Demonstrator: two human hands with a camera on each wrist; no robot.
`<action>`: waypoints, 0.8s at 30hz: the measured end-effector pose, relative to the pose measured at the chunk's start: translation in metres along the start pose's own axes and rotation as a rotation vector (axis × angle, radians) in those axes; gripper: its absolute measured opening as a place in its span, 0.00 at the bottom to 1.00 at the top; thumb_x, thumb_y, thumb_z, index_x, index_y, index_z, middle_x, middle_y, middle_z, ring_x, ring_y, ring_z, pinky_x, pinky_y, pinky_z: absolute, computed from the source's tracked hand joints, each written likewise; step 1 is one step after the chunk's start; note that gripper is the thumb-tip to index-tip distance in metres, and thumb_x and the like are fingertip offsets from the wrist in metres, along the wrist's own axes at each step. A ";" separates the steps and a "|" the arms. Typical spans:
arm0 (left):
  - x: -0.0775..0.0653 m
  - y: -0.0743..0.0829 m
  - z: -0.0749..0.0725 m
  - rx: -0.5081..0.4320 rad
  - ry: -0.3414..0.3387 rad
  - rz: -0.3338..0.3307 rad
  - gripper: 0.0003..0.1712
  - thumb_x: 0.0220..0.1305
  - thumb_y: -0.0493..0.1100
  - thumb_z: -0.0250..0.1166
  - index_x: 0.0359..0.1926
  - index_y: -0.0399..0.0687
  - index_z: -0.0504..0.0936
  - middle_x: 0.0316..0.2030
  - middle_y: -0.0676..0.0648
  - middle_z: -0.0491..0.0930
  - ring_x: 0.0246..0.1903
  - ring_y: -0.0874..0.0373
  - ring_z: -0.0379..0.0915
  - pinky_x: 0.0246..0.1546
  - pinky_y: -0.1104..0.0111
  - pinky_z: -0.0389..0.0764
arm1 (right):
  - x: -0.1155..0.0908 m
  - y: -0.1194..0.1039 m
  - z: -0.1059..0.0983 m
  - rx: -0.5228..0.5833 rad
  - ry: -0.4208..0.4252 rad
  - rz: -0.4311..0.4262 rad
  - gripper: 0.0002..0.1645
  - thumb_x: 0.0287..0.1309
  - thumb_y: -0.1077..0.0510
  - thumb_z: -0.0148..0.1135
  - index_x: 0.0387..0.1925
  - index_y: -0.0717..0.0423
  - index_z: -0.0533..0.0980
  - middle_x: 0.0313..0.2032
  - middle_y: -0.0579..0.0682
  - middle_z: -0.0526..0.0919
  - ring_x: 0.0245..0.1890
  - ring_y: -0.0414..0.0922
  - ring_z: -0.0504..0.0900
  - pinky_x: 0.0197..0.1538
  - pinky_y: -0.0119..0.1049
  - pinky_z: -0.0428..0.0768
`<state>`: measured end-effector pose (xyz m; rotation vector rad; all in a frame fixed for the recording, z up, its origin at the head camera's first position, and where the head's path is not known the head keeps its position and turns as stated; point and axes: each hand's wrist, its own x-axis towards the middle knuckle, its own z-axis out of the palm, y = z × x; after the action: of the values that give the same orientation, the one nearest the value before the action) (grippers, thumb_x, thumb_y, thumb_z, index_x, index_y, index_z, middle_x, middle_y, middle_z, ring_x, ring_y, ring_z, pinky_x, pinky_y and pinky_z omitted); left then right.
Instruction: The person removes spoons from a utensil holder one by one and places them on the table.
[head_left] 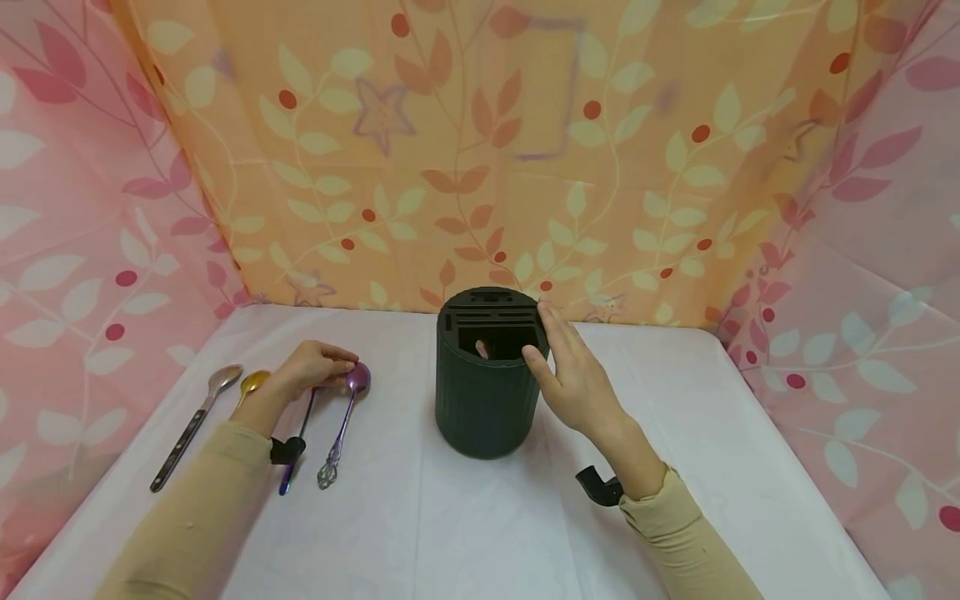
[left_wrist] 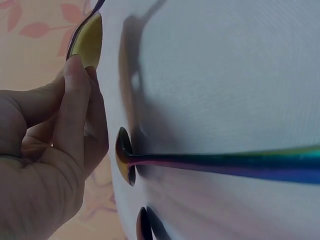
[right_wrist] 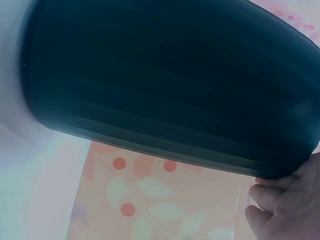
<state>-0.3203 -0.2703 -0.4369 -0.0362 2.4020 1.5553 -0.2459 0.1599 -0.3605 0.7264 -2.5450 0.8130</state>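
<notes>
My left hand pinches the bowl of a purple spoon whose ornate handle slants down towards the near side. In the left wrist view the thumb and fingertips meet at the edge of this spoon's bowl. Beneath the left wrist lies an iridescent spoon, partly hidden in the head view. My right hand rests against the right side of a dark green utensil holder, with thumb and fingers extended at its rim. The holder stands upright, its top slotted at the back with a wider opening in front.
Left of the left hand lie a black-handled spoon and a golden spoon, partly covered by the arm. A small pinkish thing shows inside the holder. Patterned cloth closes off the back and sides of the white table.
</notes>
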 end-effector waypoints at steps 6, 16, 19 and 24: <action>0.000 -0.002 0.004 0.074 0.027 0.004 0.20 0.74 0.35 0.64 0.60 0.23 0.79 0.46 0.34 0.85 0.29 0.61 0.82 0.36 0.70 0.87 | 0.000 0.000 0.000 0.001 -0.003 -0.003 0.44 0.80 0.36 0.43 0.82 0.57 0.50 0.82 0.51 0.52 0.81 0.52 0.52 0.79 0.56 0.57; 0.001 -0.003 0.009 0.287 0.072 0.077 0.15 0.72 0.34 0.66 0.54 0.27 0.83 0.44 0.34 0.85 0.26 0.59 0.79 0.30 0.70 0.83 | -0.001 0.000 0.000 -0.003 0.003 -0.004 0.44 0.80 0.36 0.44 0.82 0.57 0.50 0.82 0.51 0.53 0.81 0.52 0.53 0.79 0.56 0.57; 0.001 -0.002 0.009 0.338 0.076 0.107 0.14 0.71 0.32 0.65 0.53 0.26 0.84 0.42 0.34 0.86 0.26 0.59 0.79 0.29 0.70 0.84 | -0.001 0.000 0.000 -0.004 0.007 -0.008 0.44 0.80 0.37 0.44 0.82 0.57 0.51 0.81 0.51 0.53 0.81 0.52 0.53 0.79 0.56 0.58; -0.001 0.002 0.010 0.399 0.080 0.133 0.14 0.69 0.30 0.64 0.52 0.25 0.84 0.43 0.33 0.86 0.29 0.57 0.81 0.30 0.69 0.84 | 0.000 0.000 -0.001 -0.001 0.008 -0.010 0.44 0.80 0.37 0.44 0.82 0.58 0.51 0.81 0.52 0.53 0.81 0.52 0.53 0.79 0.56 0.57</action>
<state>-0.3171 -0.2605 -0.4385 0.1475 2.7832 1.1131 -0.2457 0.1604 -0.3603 0.7337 -2.5326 0.8093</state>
